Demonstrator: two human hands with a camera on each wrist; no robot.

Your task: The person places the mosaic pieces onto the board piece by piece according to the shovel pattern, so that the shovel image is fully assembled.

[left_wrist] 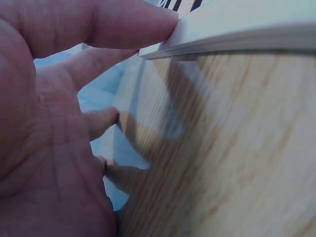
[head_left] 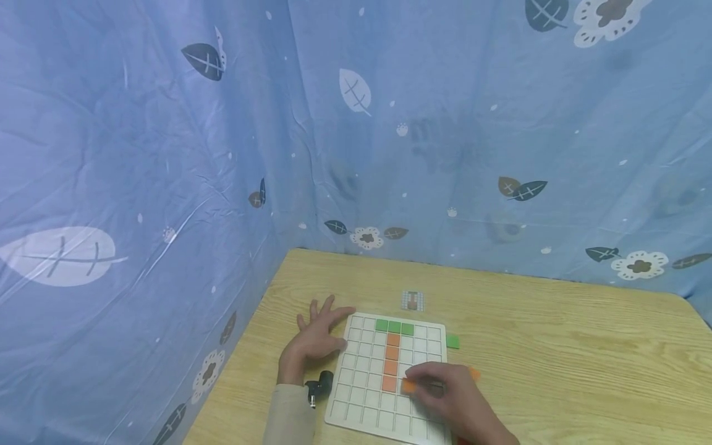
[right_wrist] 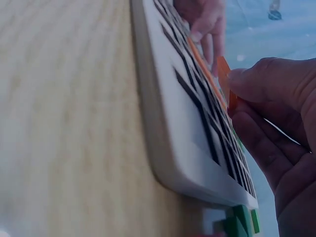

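A white gridded board (head_left: 356, 398) lies on the wooden table. Three green square tiles (head_left: 394, 327) sit side by side in its top row, and several orange tiles (head_left: 392, 353) run down in a column below the middle one. My right hand (head_left: 453, 395) pinches an orange tile (right_wrist: 225, 81) between thumb and fingers, over the board just right of the column's lower end. At the board's left side, my left hand (head_left: 318, 337) has its fingers spread, with the thumb (left_wrist: 143, 24) and index fingertip at the board's edge.
A small printed card (head_left: 413, 301) lies beyond the board. Right of the board are a green tile (head_left: 453, 342) and an orange piece (head_left: 474, 373) partly behind my right hand. A black object (head_left: 319, 387) stands by my left wrist. Blue patterned curtains (head_left: 445, 154) hang behind the table (head_left: 556, 346).
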